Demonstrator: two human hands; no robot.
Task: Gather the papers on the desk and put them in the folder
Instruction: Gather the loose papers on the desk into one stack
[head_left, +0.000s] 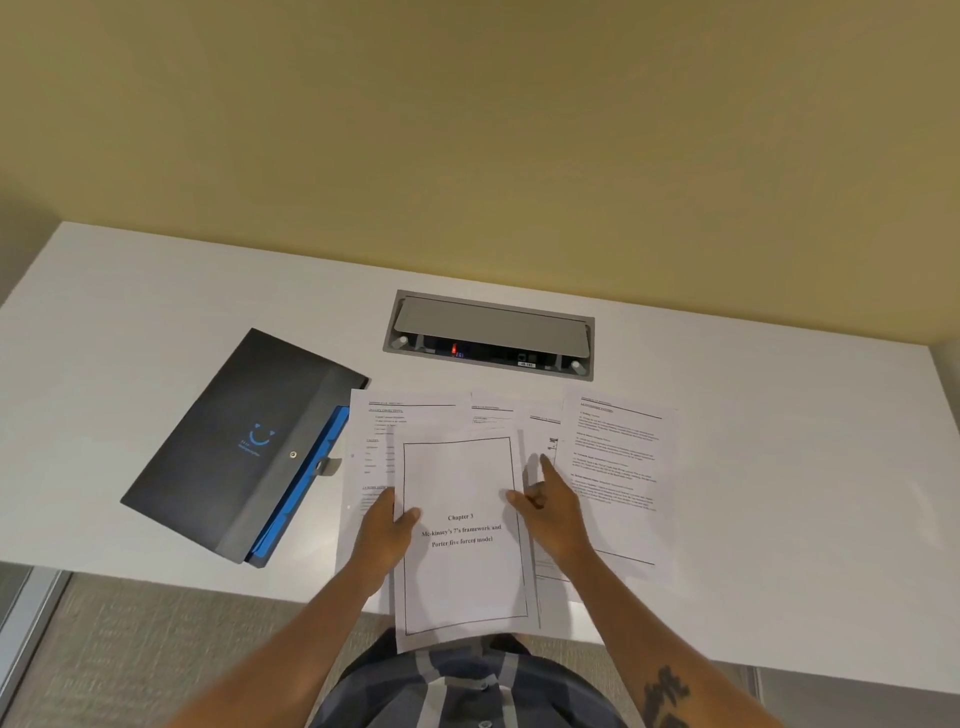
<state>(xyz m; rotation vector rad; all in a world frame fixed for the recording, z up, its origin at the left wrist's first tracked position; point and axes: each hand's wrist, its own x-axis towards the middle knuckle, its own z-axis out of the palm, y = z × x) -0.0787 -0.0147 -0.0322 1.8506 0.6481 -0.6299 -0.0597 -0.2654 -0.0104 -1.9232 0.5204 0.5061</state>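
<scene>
Several printed white papers lie fanned out and overlapping on the white desk (156, 291). On top is a bordered title page (460, 566) reading "Chapter 3", its lower edge hanging past the desk front. My left hand (387, 530) grips that page's left edge, thumb on top. My right hand (550, 506) rests on the page's right edge with fingers spread, one finger pointing up over the sheets beneath. A text page (621, 467) lies furthest right and another text page (371, 447) furthest left. The dark folder (228, 447) with blue inner dividers lies to the left, flap unfastened.
A grey recessed cable box (488, 332) with a raised lid and a small red light sits in the desk behind the papers. A yellow wall stands behind the desk. Carpet (182, 649) shows below the front edge.
</scene>
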